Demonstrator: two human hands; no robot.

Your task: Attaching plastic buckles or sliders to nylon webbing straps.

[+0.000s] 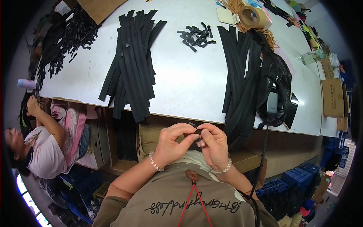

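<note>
Left hand (174, 143) and right hand (212, 143) both pinch one small black zipper piece (197, 133) below the white worktop (189, 83); black zipper strips (134, 64) lie above.

a sewing workshop — zipper strips (132, 64) heaped on a worktable (189, 83).

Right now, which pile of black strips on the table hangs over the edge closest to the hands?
The right-hand pile of black strips. Its lower ends spill off the table edge beside the right hand, whereas the left-hand pile lies farther off.
</note>
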